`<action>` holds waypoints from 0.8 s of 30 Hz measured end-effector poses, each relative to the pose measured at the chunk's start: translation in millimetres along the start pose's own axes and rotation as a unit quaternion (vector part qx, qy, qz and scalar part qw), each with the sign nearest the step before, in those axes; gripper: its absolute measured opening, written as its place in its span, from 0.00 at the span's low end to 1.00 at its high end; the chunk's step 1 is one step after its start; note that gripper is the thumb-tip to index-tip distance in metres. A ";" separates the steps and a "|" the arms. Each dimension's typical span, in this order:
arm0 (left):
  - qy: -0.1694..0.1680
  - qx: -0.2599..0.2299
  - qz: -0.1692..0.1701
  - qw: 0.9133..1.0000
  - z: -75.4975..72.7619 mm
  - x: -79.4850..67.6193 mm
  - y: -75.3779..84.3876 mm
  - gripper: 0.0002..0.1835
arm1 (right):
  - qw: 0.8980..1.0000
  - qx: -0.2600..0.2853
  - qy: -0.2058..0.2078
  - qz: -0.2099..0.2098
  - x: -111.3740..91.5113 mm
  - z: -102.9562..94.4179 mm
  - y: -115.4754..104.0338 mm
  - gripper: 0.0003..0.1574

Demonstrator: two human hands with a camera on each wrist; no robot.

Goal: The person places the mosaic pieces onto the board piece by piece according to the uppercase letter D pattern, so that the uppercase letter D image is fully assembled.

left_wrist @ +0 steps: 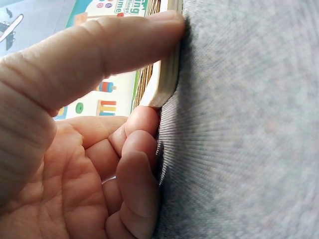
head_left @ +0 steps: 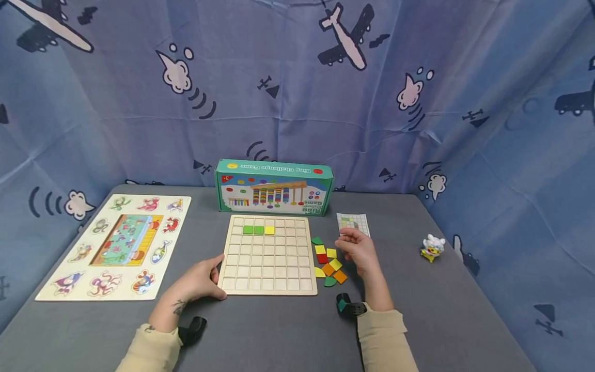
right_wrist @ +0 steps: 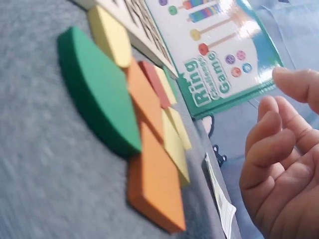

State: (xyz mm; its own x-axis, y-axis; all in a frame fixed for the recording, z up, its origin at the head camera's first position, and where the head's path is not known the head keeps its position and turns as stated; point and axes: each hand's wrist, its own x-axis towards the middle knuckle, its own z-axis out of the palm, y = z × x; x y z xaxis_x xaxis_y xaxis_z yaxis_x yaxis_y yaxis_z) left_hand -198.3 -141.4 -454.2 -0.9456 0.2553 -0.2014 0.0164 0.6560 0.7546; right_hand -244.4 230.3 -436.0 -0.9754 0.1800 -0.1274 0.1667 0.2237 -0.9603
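A wooden grid board (head_left: 283, 264) lies flat in the middle of the table; two green squares (head_left: 253, 230) and a yellow square (head_left: 269, 230) sit side by side in its second row from the far edge. My left hand (head_left: 201, 280) grips the board's near left corner, thumb on the front edge and fingers against the left side. To the right of the board is a loose cluster of yellow, red, orange and green pieces (head_left: 328, 269). My right hand (head_left: 360, 251) hovers just past them, fingers loosely curled and holding nothing, overlapping a printed pattern card (head_left: 355, 219).
A Ring Challenge Game box (head_left: 274, 187) stands behind the board. At the left lies a sea-animal puzzle board (head_left: 97, 281). Over on the right stands a small white and yellow figurine (head_left: 432, 248). A patterned curtain (head_left: 288, 93) hangs behind the grey table (head_left: 269, 330).
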 end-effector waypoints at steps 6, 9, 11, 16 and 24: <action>0.000 0.002 0.006 1.000 -0.4 -1.1 0.4 0.54 | 0.995 -0.089 -0.031 -0.030 9.4 14.4 -6.6 0.22; 0.000 0.002 0.010 1.000 0.3 -1.2 0.2 0.54 | 0.985 -0.159 -0.052 -0.040 18.3 20.0 -11.3 0.22; 0.000 0.001 0.012 1.000 0.4 -1.0 0.0 0.54 | 0.975 -0.208 -0.065 -0.045 24.6 22.7 -14.7 0.21; -0.001 -0.002 0.010 1.000 0.1 -1.1 0.1 0.54 | 0.949 -0.297 -0.098 -0.040 34.9 30.1 -23.8 0.20; -0.002 -0.001 0.011 1.000 -0.4 -1.8 0.7 0.54 | 0.901 -0.419 -0.112 -0.025 43.1 46.9 -28.8 0.13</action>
State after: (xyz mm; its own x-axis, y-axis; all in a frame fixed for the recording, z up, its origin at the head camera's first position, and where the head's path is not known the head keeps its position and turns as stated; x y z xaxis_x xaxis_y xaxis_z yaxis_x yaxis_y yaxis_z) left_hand -196.7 -141.7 -453.0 -0.9439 0.2719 -0.1876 0.0362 0.6496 0.7594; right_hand -298.0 186.7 -425.4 -0.9739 -0.0275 -0.2255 0.0798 0.8879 -0.4531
